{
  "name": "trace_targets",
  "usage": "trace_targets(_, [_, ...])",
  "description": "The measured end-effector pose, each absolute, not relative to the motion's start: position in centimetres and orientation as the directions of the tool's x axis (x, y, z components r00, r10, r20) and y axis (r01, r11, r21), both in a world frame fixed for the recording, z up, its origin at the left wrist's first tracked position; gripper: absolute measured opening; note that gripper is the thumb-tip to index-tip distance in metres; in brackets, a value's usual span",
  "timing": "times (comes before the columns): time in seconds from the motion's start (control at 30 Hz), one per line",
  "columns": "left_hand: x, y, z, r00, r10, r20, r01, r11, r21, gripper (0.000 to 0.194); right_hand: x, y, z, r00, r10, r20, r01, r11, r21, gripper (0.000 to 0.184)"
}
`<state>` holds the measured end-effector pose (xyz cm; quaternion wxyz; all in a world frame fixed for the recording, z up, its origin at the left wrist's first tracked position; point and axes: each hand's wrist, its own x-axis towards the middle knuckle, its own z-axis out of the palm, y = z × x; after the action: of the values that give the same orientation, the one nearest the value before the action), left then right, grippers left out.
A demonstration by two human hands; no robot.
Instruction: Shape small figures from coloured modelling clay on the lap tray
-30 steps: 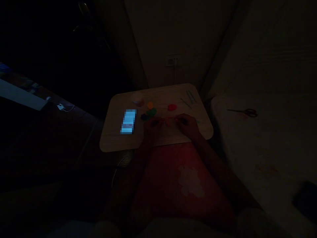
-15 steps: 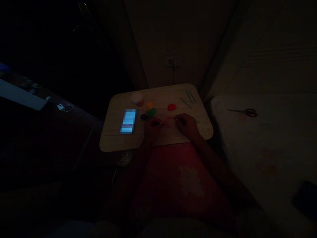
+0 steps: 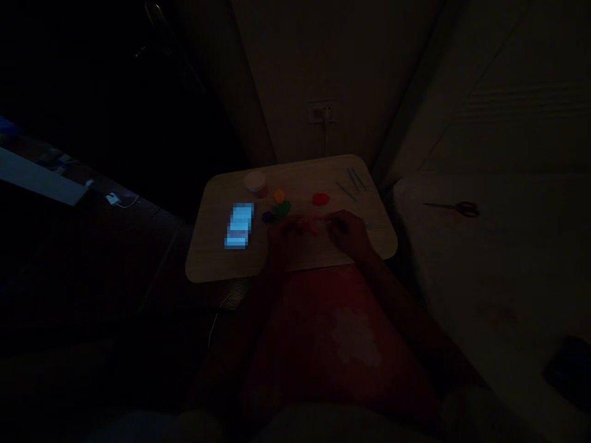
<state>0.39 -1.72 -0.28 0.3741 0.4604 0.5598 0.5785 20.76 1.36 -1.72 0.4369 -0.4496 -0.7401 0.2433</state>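
Note:
In dim light, a thin, curved pinkish-red strand [image 3: 314, 226], which looks like modelling clay, lies between my two hands above the small wooden table [image 3: 217, 264]. The fingers of my left hand [image 3: 284, 237] are bent together at the strand's left side; their tips are dark and hard to make out. From the other side my right hand [image 3: 347, 231] pinches the strand's right end between thumb and finger. Just beyond sits a red lump [image 3: 321, 199]. Left of it are an orange lump [image 3: 279, 195], a green lump [image 3: 282, 210] and a dark lump [image 3: 268, 216].
A phone [image 3: 239, 226] with a lit, blurred-out screen lies on the table's left. Behind it stands a lidded tub [image 3: 255, 183]. Several thin green sticks [image 3: 354, 181] lie at the back right. Scissors [image 3: 466, 209] rest on a pale surface to the right. A wall socket [image 3: 322, 112] holds a plug.
My left fingers have shifted slightly right and up, toward the strand. The strand's curve has changed a little. My right hand has barely moved, and the picture is darker.

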Motion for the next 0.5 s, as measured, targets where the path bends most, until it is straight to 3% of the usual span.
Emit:
trace_targets(0.27, [0.70,-2.13,0.44,-0.271,0.959,0.088,0.118,-0.057,0.991,0.011,20.65,1.29,-1.73,-0.239,0.880,0.412,0.485,0.475,-0.734,0.018])
trace_targets(0.5, [0.60,-1.95,0.38,-0.267,0.959,0.096,0.124,-0.064,0.990,0.024,20.73,1.37,-1.64,-0.266,0.844,0.465,0.512,0.533,-0.674,0.014])
